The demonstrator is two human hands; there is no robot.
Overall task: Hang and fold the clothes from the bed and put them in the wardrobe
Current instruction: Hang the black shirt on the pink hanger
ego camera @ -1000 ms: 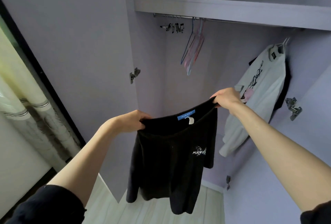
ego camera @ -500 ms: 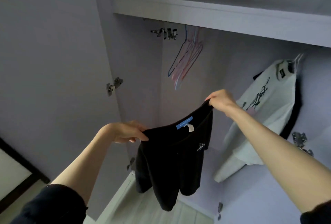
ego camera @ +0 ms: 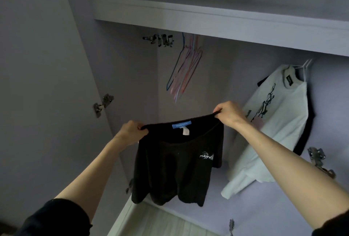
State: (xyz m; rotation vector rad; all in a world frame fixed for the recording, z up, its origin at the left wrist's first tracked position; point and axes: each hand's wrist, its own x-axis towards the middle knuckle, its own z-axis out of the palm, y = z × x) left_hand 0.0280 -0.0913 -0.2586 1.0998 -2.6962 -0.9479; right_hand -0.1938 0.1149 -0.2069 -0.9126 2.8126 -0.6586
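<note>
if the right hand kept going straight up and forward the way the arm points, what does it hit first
Probably the empty coloured hangers on the rail; the right hand, gripping the black shirt, points roughly at them, though depth is unclear.

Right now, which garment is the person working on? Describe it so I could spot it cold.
Find the open wardrobe with the white shelf across its top. Below, in front of the opening, both hands hold up a black T-shirt by the shoulders. Unlike the white T-shirt hanging at right, it is off a hanger and has a blue neck label.

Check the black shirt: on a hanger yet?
Not yet. Black shirt hangs from left hand and right hand; empty hangers above.
</note>
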